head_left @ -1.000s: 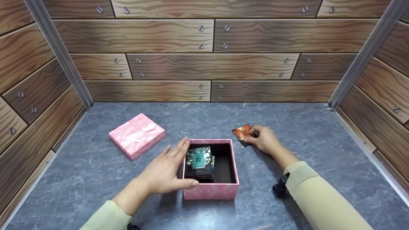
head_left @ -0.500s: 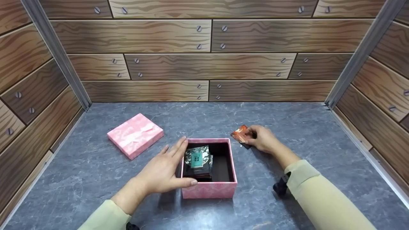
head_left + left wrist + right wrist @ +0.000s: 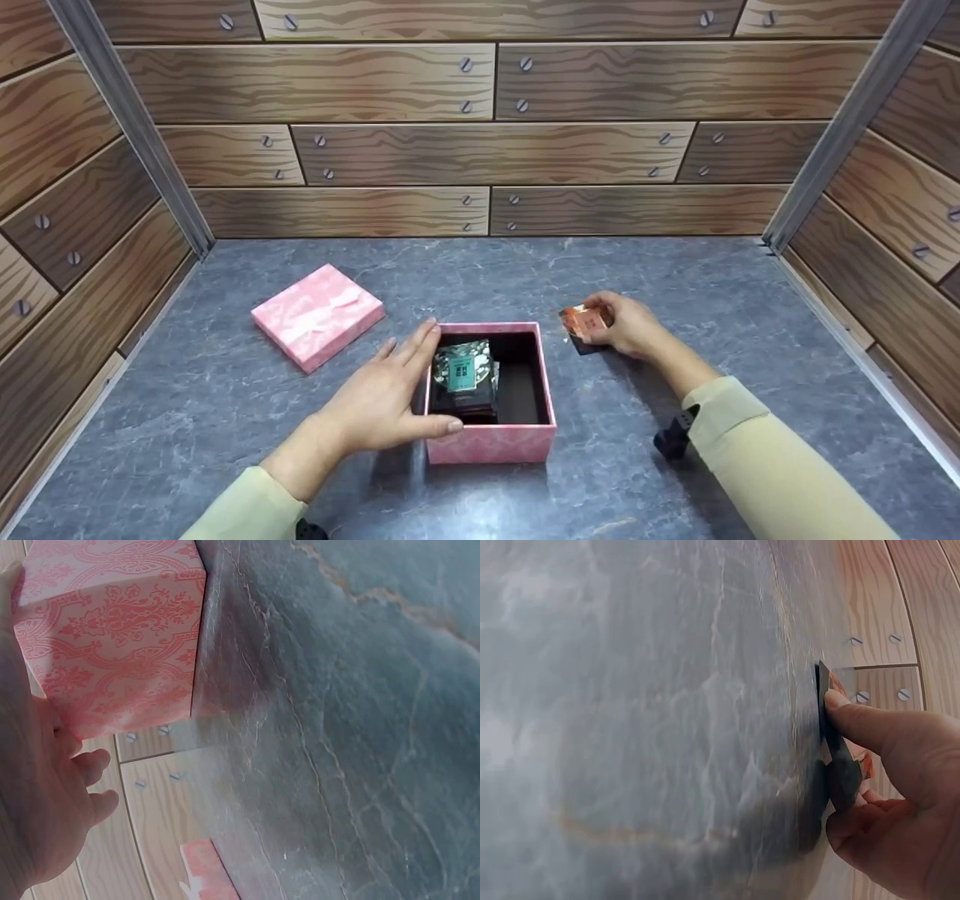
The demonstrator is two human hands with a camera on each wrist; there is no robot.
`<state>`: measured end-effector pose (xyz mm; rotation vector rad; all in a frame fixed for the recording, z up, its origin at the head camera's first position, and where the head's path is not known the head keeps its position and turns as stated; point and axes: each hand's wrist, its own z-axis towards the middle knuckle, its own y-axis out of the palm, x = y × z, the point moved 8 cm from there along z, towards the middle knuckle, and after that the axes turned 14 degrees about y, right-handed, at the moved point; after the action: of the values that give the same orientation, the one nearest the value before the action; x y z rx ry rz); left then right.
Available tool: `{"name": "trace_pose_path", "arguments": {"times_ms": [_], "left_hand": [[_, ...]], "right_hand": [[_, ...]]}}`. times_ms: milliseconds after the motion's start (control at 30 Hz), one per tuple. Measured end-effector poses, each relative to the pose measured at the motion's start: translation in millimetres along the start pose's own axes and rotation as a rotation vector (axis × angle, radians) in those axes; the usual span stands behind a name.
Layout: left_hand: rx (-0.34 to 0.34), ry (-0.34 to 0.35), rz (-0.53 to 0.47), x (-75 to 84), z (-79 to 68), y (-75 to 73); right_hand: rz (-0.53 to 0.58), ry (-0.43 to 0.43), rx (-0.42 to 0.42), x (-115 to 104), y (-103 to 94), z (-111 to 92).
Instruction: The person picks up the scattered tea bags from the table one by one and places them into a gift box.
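Note:
My left hand (image 3: 375,412) rests against the left side of an open pink patterned box (image 3: 491,444). Its fingers lie straight toward the far left corner, and the thumb reaches over the near rim. Inside the box, on the left, lies a stack of dark sachets, the top one a green sachet (image 3: 463,371) with a teal label. To the right of the box, my right hand (image 3: 630,328) pinches a flat orange and black sachet (image 3: 583,324) between thumb and fingers. In the right wrist view this sachet (image 3: 827,709) stands tilted at the table surface.
A pink lid (image 3: 319,319) with a bow lies on the grey marbled table (image 3: 465,277), behind and left of the box. Wood-patterned walls (image 3: 491,150) enclose the table at the back and both sides.
My right hand has shifted slightly right and nearer with the orange sachet, whose near edge has turned toward me. The left hand stays on the box.

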<state>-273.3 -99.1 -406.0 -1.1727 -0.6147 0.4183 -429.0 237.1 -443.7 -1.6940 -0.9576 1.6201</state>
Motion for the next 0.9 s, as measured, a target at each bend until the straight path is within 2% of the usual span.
{"name": "trace_pose_path", "arguments": {"times_ms": [300,467,667,900], "left_hand": [[-0.004,0.0,-0.003,0.4,1.0,-0.1],[0.0,-0.001,-0.015,0.2,1.4,-0.3],[-0.002,-0.007,-0.028,-0.1,0.9,-0.1],[-0.005,-0.01,-0.025,-0.1,0.4,0.5]], "right_hand": [[-0.047,-0.01,0.062,11.5,-18.5,-13.1],[-0.018,0.003,0.093,10.3,-35.2,-22.5],[0.067,-0.031,0.167,-6.0,-55.9,-35.4],[0.193,-0.105,0.222,-34.8,-73.3,-56.5]]}}
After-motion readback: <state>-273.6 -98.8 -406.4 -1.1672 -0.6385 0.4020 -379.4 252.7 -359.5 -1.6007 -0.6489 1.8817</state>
